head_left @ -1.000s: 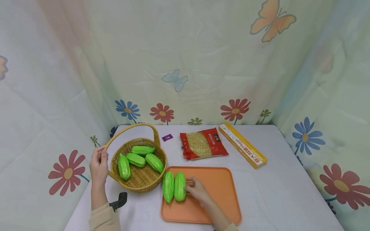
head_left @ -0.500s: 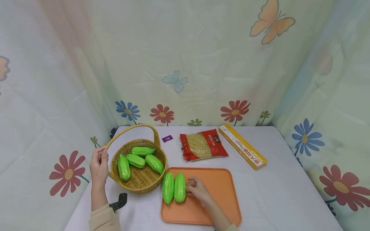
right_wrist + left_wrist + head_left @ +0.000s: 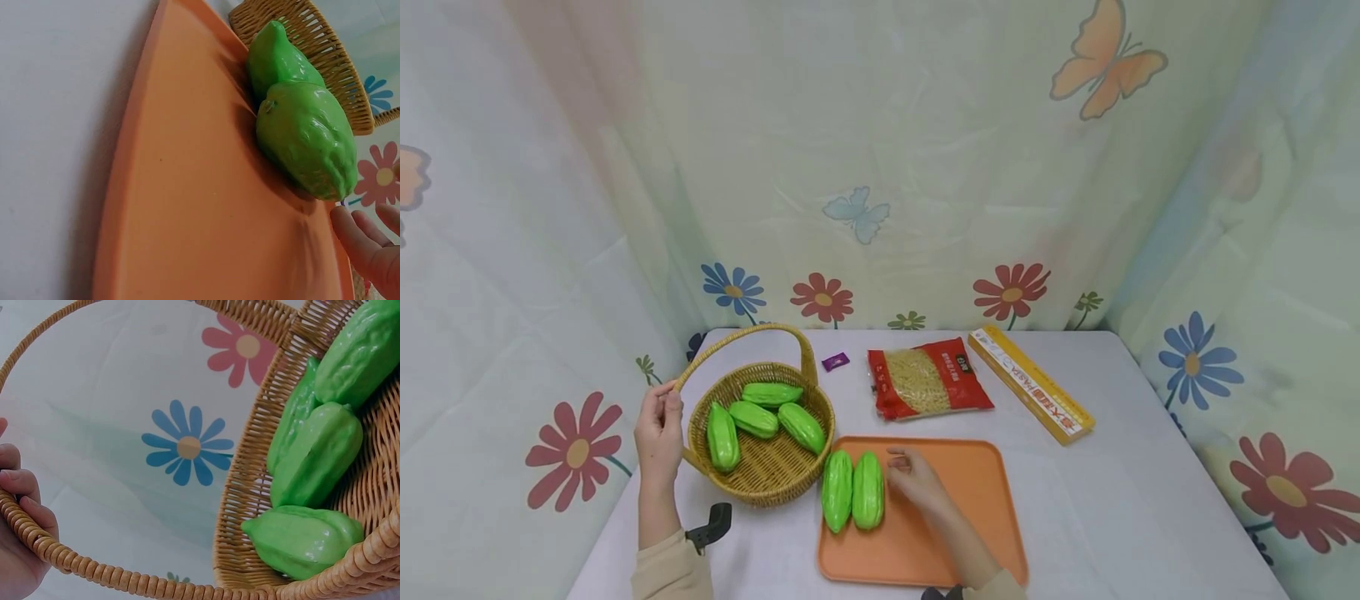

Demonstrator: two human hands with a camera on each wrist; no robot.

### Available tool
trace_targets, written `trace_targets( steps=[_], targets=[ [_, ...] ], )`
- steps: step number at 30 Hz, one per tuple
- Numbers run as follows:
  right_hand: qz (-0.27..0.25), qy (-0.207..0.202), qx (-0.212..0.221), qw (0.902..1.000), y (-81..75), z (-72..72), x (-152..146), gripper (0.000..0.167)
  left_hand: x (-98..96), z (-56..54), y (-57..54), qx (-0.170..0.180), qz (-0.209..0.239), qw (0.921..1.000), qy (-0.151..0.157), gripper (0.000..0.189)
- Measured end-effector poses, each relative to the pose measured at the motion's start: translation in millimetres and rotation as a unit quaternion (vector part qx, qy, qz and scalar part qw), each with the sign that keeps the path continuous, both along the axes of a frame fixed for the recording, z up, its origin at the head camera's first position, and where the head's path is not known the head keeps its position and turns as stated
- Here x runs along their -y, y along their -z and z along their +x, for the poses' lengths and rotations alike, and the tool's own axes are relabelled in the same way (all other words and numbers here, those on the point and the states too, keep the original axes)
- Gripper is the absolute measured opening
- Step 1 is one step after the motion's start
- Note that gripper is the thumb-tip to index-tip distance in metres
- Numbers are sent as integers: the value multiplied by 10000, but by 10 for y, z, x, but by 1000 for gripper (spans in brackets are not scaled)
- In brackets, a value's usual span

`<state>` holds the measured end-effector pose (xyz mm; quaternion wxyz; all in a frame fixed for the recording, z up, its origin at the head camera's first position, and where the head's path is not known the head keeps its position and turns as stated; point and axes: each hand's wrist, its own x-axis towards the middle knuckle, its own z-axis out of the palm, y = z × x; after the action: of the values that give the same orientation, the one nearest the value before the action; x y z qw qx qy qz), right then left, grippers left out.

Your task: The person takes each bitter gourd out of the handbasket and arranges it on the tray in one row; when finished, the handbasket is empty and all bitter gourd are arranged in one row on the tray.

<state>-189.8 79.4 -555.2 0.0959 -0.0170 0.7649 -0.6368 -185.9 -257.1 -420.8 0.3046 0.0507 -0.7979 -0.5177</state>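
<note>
My left hand point(image 3: 658, 429) grips the arched handle of a wicker basket point(image 3: 763, 462), which tilts somewhat on the table; in the left wrist view its fingers curl round the handle point(image 3: 144, 582). Several glossy green ridged gourds point(image 3: 319, 456) lie inside. On the orange tray point(image 3: 977, 508), two more lie side by side along its left part: the left gourd point(image 3: 837, 492) and the right gourd point(image 3: 868, 490). My right hand point(image 3: 917, 483) hovers over the tray just right of them, fingers loosely bent and holding nothing. In the right wrist view its fingertips point(image 3: 340, 215) are near the right gourd's end.
Behind the tray lies a red pasta bag point(image 3: 928, 377), with a small purple packet point(image 3: 835, 361) to its left. A long yellow pasta box point(image 3: 1030, 383) lies slanted at the back right. Flowered curtains point(image 3: 865, 125) close off the back and sides.
My right hand has let go of the right gourd and drawn slightly back and up from it. Both tray gourds stay in place, and my left hand keeps its grip on the handle.
</note>
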Motion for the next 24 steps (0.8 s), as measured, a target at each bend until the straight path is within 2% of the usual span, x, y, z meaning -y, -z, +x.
trace_targets(
  steps=[4,9,17,24],
  targets=[
    [433,-76,-454,9980,-82,-91,33,40,3,-11,3,-39,-22,10000,-16,26],
    [621,-185,-815,9946,-159,-189,91,39,-8,-4,7,-15,-35,10000,-27,26],
    [888,-262,-979,9909,-291,-323,201,38,2,-11,46,-6,-67,10000,-25,26],
    [1233,-558,-1334,9818,-441,-442,371,37,18,-16,48,-38,-13,10000,41,25]
  ],
)
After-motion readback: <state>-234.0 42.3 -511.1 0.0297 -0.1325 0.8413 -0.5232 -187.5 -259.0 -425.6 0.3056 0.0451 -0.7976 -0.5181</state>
